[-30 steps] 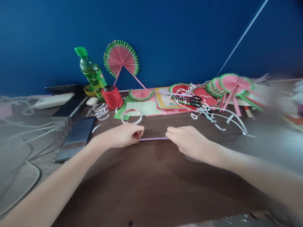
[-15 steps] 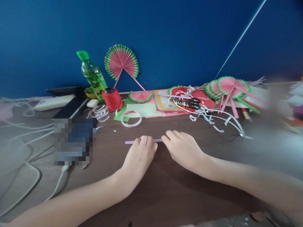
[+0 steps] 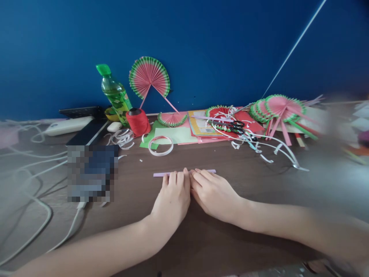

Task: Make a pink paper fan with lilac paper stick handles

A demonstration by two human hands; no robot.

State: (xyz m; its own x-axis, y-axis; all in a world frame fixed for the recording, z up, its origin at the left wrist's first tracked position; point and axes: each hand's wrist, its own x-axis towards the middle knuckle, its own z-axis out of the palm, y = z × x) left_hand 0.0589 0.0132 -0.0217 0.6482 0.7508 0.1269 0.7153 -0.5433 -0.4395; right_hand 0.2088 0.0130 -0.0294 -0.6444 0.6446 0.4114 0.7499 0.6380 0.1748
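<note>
A narrow lilac paper strip, perhaps folded, lies across the brown table. My left hand has its fingers curled over the middle of the strip, the left end sticking out beyond them. Right beside it and touching it is my right hand, fingers bent together on the strip's right half. The strip's right tip shows past the knuckles. Both thumbs and the strip's middle are hidden under the hands. Behind the hands sits a white ring of double-sided tape.
Behind stand a green bottle, a red thread spool and a pink-green paper fan. Scissors lie among paper scraps; more fans are at right. A blurred-out phone with a cable lies left.
My right hand has moved left and down along the strip until it meets my left hand, uncovering the strip's right end. My left fingers have straightened slightly; the strip has barely moved.
</note>
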